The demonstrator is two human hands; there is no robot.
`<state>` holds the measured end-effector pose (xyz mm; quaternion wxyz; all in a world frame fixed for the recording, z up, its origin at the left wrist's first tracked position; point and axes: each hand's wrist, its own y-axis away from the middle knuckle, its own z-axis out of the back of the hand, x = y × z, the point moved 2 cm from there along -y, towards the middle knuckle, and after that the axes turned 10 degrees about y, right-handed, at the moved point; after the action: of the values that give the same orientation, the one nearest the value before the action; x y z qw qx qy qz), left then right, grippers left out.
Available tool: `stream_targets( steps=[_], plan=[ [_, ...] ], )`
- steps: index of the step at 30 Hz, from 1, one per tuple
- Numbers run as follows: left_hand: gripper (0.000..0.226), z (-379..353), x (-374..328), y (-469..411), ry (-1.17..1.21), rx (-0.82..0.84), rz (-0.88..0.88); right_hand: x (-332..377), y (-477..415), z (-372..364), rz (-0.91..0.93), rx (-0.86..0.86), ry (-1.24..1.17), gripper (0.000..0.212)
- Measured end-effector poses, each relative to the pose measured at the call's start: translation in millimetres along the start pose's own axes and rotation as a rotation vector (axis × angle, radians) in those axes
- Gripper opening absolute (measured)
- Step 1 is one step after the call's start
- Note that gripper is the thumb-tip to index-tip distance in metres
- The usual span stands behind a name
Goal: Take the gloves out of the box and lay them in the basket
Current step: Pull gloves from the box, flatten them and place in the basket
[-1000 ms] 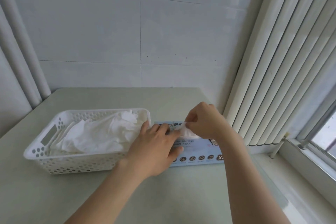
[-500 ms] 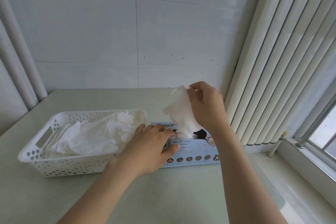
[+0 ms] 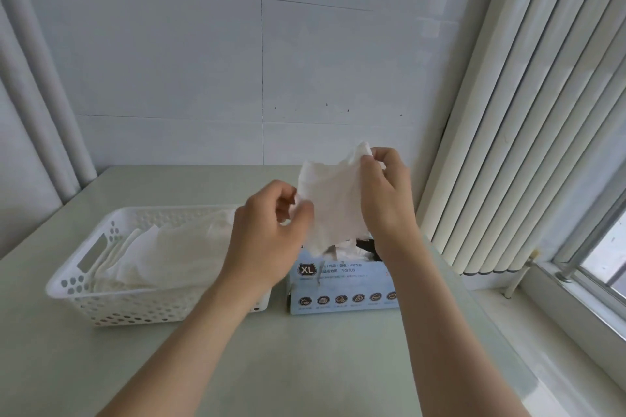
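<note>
Right hand: my right hand has risen from the slot of the box and is now well above it, its fingers curled and pinching the top right corner of the glove.
Left hand: my left hand was pressing the box top down; it has let go and come up to the glove's left edge, where thumb and forefinger close on it in a pinch.
Glove: a moment ago it was only a tuft at the slot; now it hangs spread between my two hands, over the box. Its lower hem is down at the opening, and I cannot tell whether it is quite free.
Box: on the table, just right of the basket, with nothing holding it now.
Basket: the pile of gloves already laid in it lies flat across the bottom.
Meaning: I judge the pull-out nearly done. What is left for this one is to lift the hem clear, then carry it left and lay it on the pile.
Risk: with the box unheld, a snagged hem could drag it up or pull the next glove out too.
</note>
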<state>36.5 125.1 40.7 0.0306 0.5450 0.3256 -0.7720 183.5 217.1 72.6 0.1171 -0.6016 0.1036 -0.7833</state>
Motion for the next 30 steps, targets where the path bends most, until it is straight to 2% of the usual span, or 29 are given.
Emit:
stream_targets(
  steps=[2,5,10,11,13,14,16,18,19,20,24,25,28,30],
  plan=[
    [0.011,7,-3,-4,0.144,-0.039,0.108,2,1,0,-0.061,0.047,0.036,0.019],
    [0.015,14,-2,-8,0.263,-0.062,0.216,4,6,0,-0.128,0.206,0.269,0.016],
    [0.049,21,-6,-12,0.304,0.085,0.264,21,26,-1,-0.087,0.537,0.687,0.036],
    [0.051,22,-6,-12,0.303,0.127,0.272,23,30,-2,-0.074,0.575,0.746,0.036],
    [0.052,26,-7,-13,0.306,0.210,0.286,24,30,-6,0.032,0.523,0.807,0.033],
    [0.048,27,-8,-13,0.307,0.239,0.288,24,29,-7,0.113,0.463,0.768,0.032],
    [0.038,28,-10,-13,0.300,0.268,0.272,27,30,-11,0.261,0.422,0.541,0.044],
    [0.037,28,-14,-12,0.274,0.253,0.255,28,31,-15,0.290,0.503,0.276,0.053],
    [0.036,28,-15,-12,0.258,0.242,0.241,28,31,-15,0.257,0.539,0.182,0.051],
    [0.035,28,-16,-12,0.249,0.232,0.228,29,33,-16,0.233,0.556,0.147,0.046],
    [0.026,31,-17,-13,0.191,0.210,0.138,24,30,-18,0.202,0.579,0.297,0.016],
    [0.025,33,-18,-14,0.157,0.190,0.098,21,29,-18,0.171,0.602,0.294,0.014],
    [0.021,40,-17,-17,0.109,0.130,0.025,14,26,-13,0.089,0.679,0.197,0.040],
    [0.021,46,-15,-20,0.107,0.109,-0.002,9,25,-10,0.071,0.732,0.069,0.043]
  ],
)
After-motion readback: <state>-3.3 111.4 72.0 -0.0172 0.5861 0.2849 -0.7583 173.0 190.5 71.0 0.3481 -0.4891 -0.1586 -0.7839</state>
